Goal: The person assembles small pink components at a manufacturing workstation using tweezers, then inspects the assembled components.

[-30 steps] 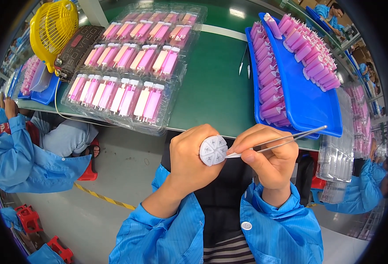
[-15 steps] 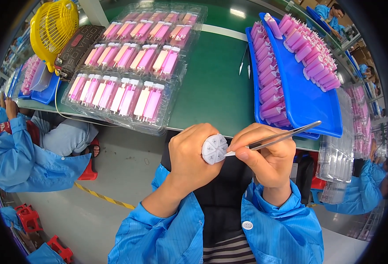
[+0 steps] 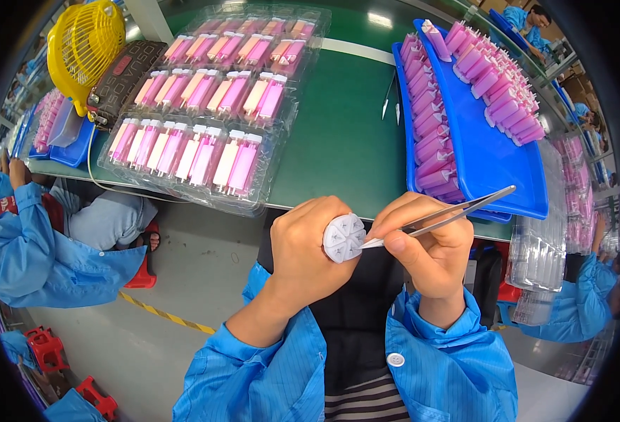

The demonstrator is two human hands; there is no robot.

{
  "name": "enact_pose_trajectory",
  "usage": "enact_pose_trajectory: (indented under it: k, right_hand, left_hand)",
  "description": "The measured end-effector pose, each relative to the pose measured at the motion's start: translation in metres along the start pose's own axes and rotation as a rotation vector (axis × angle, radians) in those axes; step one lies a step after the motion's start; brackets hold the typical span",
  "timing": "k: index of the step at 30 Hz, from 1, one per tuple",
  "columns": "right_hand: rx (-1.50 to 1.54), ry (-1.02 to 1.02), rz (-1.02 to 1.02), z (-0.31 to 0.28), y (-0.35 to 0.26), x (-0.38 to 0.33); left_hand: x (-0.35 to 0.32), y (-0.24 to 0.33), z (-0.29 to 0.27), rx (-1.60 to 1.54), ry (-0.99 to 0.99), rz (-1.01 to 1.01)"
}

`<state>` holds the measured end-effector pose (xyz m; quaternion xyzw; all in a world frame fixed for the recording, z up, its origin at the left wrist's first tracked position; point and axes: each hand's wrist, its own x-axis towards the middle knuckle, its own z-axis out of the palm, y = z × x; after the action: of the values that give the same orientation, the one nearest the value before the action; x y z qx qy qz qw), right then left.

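Key relation: disc [image 3: 343, 238] vs tweezers [image 3: 457, 213]. Disc sits directly left of the tweezer tips. Tweezers' long axis runs from the upper right, at the back end, down-left to the disc's lower right edge. Tips are at that edge; can't tell if they touch or stop just short.

Disc is white, round, split into wedges with small dark marks, face turned up toward the camera. Whatever is under the face is hidden in the fist, so no read on its long axis.

Left hand [image 3: 306, 250] is the nearer one: fingers curled around the disc, back of the hand up, disc showing on its right side. Right hand [image 3: 429, 246] is just beside it on the right, pinching the tweezers between thumb and fingers, back end sticking out past the knuckles. Can't tell if the tips are pressed together or slightly apart.

So the disc is between the two hands, held by the left. Both hands are in front of the near edge of the tabletop [image 3: 338, 133], over the lap.

Around: clear tray [image 3: 271, 144] with pink and beige blocks [image 3: 243, 165] ahead-left; blue tray [image 3: 500, 176] with pink parts [image 3: 493, 81] ahead-right; spare tweezers [image 3: 386, 105] left of it. Yellow fan [image 3: 88, 49] and brown bag [image 3: 125, 77] far left.
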<state>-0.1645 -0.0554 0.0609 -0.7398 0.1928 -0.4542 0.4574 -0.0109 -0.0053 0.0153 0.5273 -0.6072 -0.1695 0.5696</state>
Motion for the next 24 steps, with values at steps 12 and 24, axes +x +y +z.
enact_pose_trajectory:
  k: [12, 24]
  right_hand:
    - [-0.006, 0.002, -0.010, 0.0013, 0.0031, -0.0022]
    - [-0.010, -0.007, -0.009, 0.0031, 0.0025, -0.0013]
  left_hand:
    - [-0.0014, -0.0015, 0.0002, -0.013, 0.017, -0.022]
    - [-0.0010, -0.0020, 0.0005, 0.005, 0.029, -0.010]
